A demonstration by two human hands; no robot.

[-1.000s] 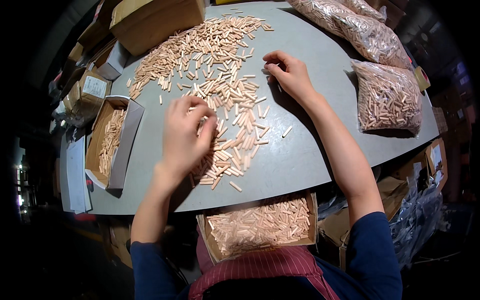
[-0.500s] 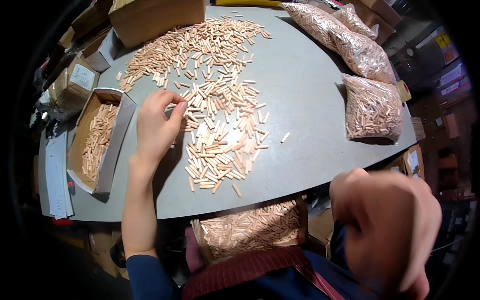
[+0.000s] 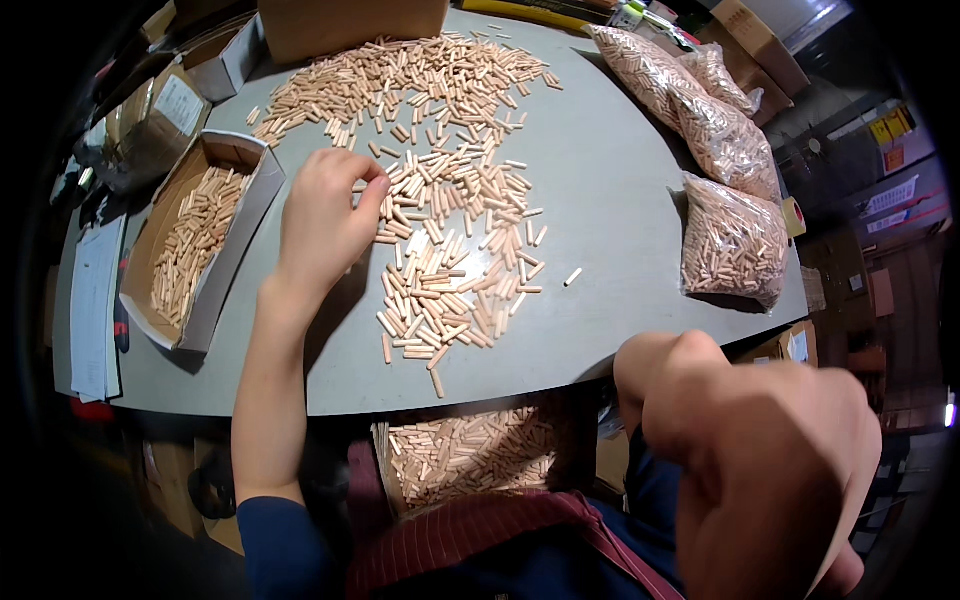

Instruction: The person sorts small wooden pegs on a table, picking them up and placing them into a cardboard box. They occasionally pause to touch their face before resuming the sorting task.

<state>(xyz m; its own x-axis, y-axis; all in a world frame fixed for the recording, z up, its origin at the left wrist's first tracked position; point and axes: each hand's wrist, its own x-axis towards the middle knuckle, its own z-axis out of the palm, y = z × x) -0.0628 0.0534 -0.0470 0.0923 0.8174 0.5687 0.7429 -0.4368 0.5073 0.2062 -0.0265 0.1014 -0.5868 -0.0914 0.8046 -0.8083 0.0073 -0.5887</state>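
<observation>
Left hand (image 3: pixel 330 215) is down at the left edge of the loose pegs (image 3: pixel 430 300), fingers curled and thumb close in, but the fingertips are tucked out of sight so can't tell if there's a peg in there. Right hand (image 3: pixel 770 470) is up super close to the camera, curled over, and no telling what's in that one either. Pegs are all over the table (image 3: pixel 620 200), heaped thickest at the back, with one stray off to the right. More sit in the white box (image 3: pixel 250 235) on the left, the bags (image 3: pixel 735 245) on the right and the lower box (image 3: pixel 385 465) below the table's front edge.
</observation>
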